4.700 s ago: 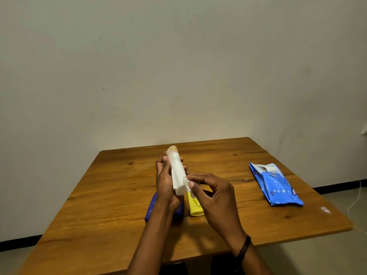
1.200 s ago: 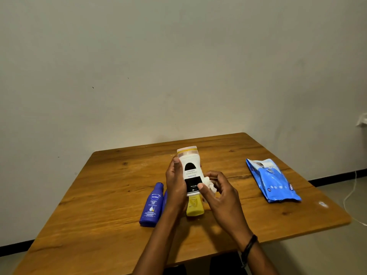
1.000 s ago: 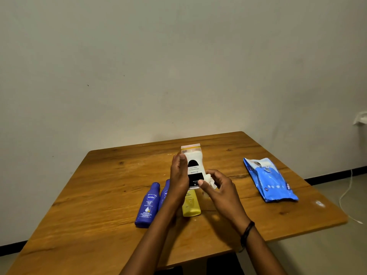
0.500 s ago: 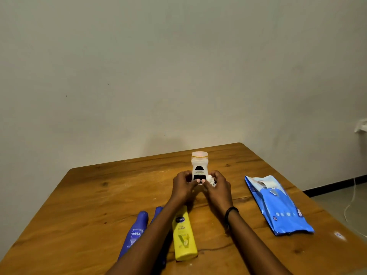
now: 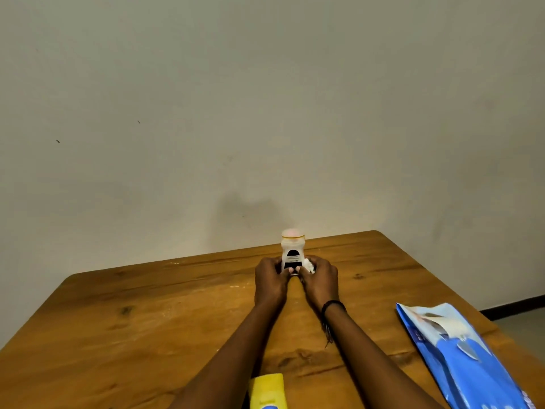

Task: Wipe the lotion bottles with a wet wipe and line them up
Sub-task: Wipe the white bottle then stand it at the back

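Left hand (image 5: 269, 278) and right hand (image 5: 320, 280) are clamping the upright bottle (image 5: 292, 249) between them, right bunching the wipe (image 5: 309, 265); likely light, stiff, wet-slick, so gripping its waist.

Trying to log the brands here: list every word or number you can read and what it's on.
No text here can be read for certain.
On the white bottle: print on its black-and-white label, too small to read.
On the yellow bottle: a blue logo, cut off by the frame edge, unreadable.
On the blue wipes pack: white lettering at its near corner, cut off and blurred, unreadable.
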